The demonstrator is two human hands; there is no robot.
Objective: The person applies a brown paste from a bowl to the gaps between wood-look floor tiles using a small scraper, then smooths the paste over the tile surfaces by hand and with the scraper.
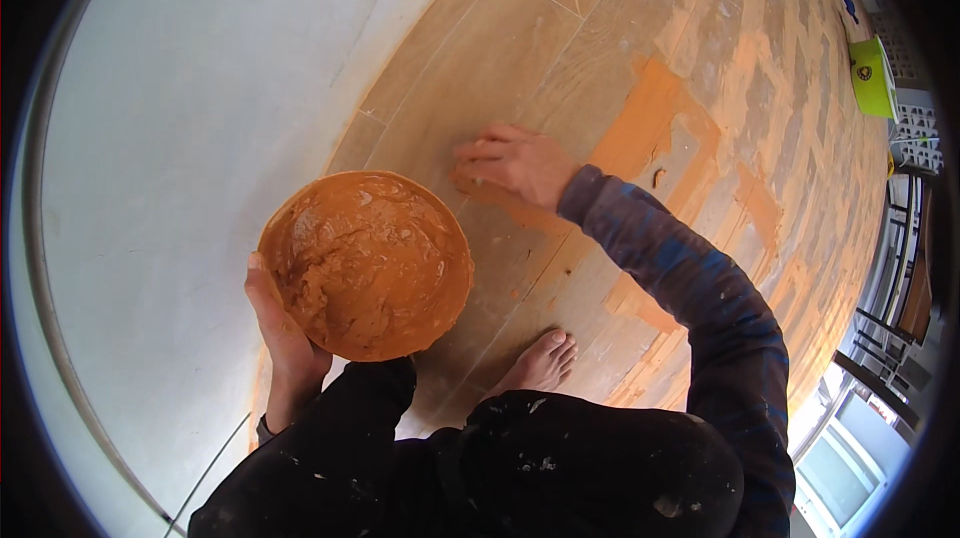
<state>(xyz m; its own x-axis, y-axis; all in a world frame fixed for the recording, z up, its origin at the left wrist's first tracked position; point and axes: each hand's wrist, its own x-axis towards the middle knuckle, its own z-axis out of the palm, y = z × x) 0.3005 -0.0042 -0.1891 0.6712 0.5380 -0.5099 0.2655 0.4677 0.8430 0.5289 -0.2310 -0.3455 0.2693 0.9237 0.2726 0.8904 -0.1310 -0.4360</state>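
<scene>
My left hand (285,333) grips a round bowl (466,273) by its left side, with the thumb up along the outer wall. Thick orange-brown paste, like grout (370,258), fills much of the bowl and coats its inside. Over the wood-look tile floor (470,68), just right of the bowl, is my right hand (515,166), its fingers bent and closed together. Blur at the fingertips hides what they hold, if anything. A smear of the same orange paste (525,213) lies on the tiles right beside this hand.
A pale wall (200,88) runs along the left. Wide orange paste smears (650,123) cover the tile joints to the right, with a small dark crumb (658,178) among them. My bare foot (540,363) is below my right hand. A green bucket (873,78) stands far right.
</scene>
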